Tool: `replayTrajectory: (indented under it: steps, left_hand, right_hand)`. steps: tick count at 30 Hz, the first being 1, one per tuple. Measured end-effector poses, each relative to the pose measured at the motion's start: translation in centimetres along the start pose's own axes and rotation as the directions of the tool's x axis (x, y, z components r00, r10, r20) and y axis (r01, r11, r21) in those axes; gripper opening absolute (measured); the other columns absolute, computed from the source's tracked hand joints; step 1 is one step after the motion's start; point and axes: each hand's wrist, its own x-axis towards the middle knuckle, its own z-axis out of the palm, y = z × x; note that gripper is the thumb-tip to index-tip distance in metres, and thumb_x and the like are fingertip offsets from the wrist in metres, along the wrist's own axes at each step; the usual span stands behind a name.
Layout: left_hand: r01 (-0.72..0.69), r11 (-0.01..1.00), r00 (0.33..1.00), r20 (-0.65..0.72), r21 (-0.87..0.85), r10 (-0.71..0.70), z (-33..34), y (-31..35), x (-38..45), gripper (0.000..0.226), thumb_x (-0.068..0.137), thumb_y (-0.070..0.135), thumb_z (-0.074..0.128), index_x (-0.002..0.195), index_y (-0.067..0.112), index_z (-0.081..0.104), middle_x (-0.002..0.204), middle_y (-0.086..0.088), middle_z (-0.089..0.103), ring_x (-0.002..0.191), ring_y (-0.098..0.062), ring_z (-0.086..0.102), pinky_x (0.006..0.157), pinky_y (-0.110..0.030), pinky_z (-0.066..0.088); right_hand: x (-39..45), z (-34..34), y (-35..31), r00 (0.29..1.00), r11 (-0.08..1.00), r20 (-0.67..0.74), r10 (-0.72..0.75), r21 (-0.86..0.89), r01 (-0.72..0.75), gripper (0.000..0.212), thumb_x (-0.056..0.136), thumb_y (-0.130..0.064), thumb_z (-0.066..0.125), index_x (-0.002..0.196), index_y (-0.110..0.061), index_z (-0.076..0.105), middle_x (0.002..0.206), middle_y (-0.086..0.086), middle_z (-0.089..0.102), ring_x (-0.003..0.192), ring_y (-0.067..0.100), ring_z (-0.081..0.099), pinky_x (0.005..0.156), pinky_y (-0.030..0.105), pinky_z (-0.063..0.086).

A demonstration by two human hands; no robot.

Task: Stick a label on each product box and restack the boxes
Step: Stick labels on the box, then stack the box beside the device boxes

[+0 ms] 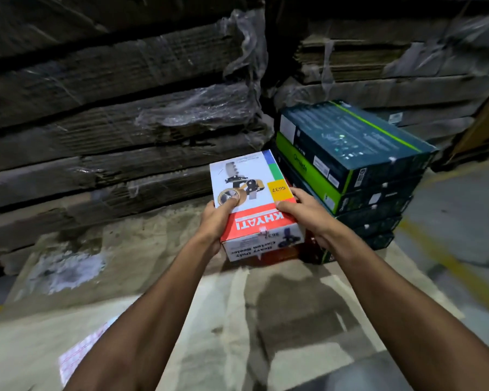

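Note:
A white and red product box [254,198] with a tape dispenser picture and a yellow "S632" patch is held between both hands, above another red box partly hidden under it. My left hand [218,218] grips its left side with the thumb on top. My right hand [302,210] grips its right side, thumb on the lid. To the right stands a stack of several dark teal and green boxes [350,165]. A sheet of red and white labels [82,351] lies on the cardboard at the lower left.
Flat cardboard sheets [153,277] cover the floor under the boxes. Tall bundles of wrapped flattened cartons [119,114] form a wall behind and at the left. Grey floor with yellow lines [463,272] runs along the right.

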Motion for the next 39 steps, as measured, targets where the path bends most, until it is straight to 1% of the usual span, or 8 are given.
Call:
replayTrajectory:
  steps: [4,7,10,14,19,29,34,39]
  left_hand:
    - [0.002,0.999,0.997,-0.077,0.034,0.001,2.0,-0.3,3.5,0.040,0.089,0.023,0.068,0.121,0.003,0.055,0.098,-0.020,0.072,0.072,-0.026,0.072,0.056,-0.032,0.058]
    - [0.002,0.999,0.995,-0.104,0.048,0.003,3.4,-0.7,5.3,0.042,0.090,0.022,0.067,0.123,0.000,0.054,0.102,-0.022,0.070,0.070,-0.025,0.071,0.052,-0.031,0.056]
    - [0.030,0.998,0.994,-0.107,0.060,-0.023,4.5,-0.9,6.5,0.044,0.092,0.023,0.065,0.125,0.001,0.049,0.106,-0.023,0.068,0.068,-0.023,0.070,0.049,-0.029,0.055]
    - [0.071,0.997,0.991,-0.119,0.038,-0.066,5.8,-1.3,7.6,0.052,0.090,0.030,0.067,0.130,0.003,0.045,0.105,-0.022,0.069,0.075,-0.028,0.072,0.056,-0.035,0.057]
    - [0.105,0.994,0.988,-0.113,0.028,-0.102,6.7,-1.7,8.5,0.041,0.097,0.031,0.056,0.128,0.004,0.048,0.103,-0.019,0.071,0.072,-0.024,0.071,0.054,-0.032,0.057]
    - [0.152,0.988,0.986,-0.071,0.005,-0.151,7.5,-1.7,8.3,0.053,0.092,0.033,0.059,0.132,0.006,0.039,0.105,-0.021,0.070,0.079,-0.029,0.073,0.058,-0.033,0.056]
    - [0.123,0.990,0.992,-0.033,-0.068,-0.125,7.3,-1.7,7.0,0.047,0.097,0.039,0.048,0.128,0.004,0.054,0.106,-0.020,0.071,0.091,-0.032,0.070,0.070,-0.039,0.059]
    - [0.070,0.997,0.994,-0.085,-0.020,-0.071,6.8,-2.6,3.5,0.039,0.102,0.040,0.037,0.111,0.012,0.062,0.086,0.000,0.073,0.066,-0.006,0.069,0.054,-0.019,0.050]
  right_hand:
    - [2.4,-2.2,0.6,0.986,0.957,0.075,-0.150,-0.241,0.164,0.067,0.085,-0.028,0.074,0.141,-0.029,0.037,0.118,-0.005,0.059,0.099,0.010,0.065,0.087,0.033,0.055]
    - [3.1,-3.1,1.8,0.964,0.703,0.145,-0.223,-0.661,0.263,0.095,0.076,-0.054,0.075,0.151,-0.034,0.020,0.150,-0.003,0.028,0.130,0.018,0.041,0.108,0.044,0.039]
    - [3.5,-3.4,2.8,0.940,0.456,0.185,-0.285,-0.837,0.303,0.090,0.084,-0.052,0.069,0.154,-0.030,0.018,0.163,0.001,0.006,0.148,0.023,0.013,0.120,0.046,0.017]
    - [4.8,-3.9,3.6,0.925,0.283,0.224,-0.308,-0.906,0.314,0.074,0.093,-0.040,0.061,0.154,-0.022,0.022,0.163,0.004,0.014,0.149,0.022,0.012,0.121,0.040,0.011]
    - [5.7,-4.5,3.7,0.922,0.230,0.202,-0.330,-0.930,0.286,0.072,0.095,-0.040,0.059,0.154,-0.020,0.022,0.163,0.006,0.017,0.150,0.022,0.013,0.121,0.038,0.007]
    - [5.6,-4.2,3.9,0.933,0.198,0.163,-0.322,-0.952,0.234,0.080,0.093,-0.031,0.064,0.155,-0.017,0.016,0.163,0.009,0.012,0.151,0.024,0.007,0.119,0.034,-0.001]
    - [4.9,-3.8,4.3,0.933,0.206,0.119,-0.339,-0.959,0.197,0.074,0.096,-0.031,0.056,0.155,-0.016,0.014,0.164,0.011,0.009,0.151,0.025,0.005,0.120,0.037,-0.002]
    - [2.3,-2.1,6.2,0.875,0.237,0.071,-0.478,-0.949,0.206,0.061,0.093,-0.024,0.057,0.148,-0.013,0.034,0.157,0.014,0.028,0.147,0.029,0.022,0.121,0.044,0.008]
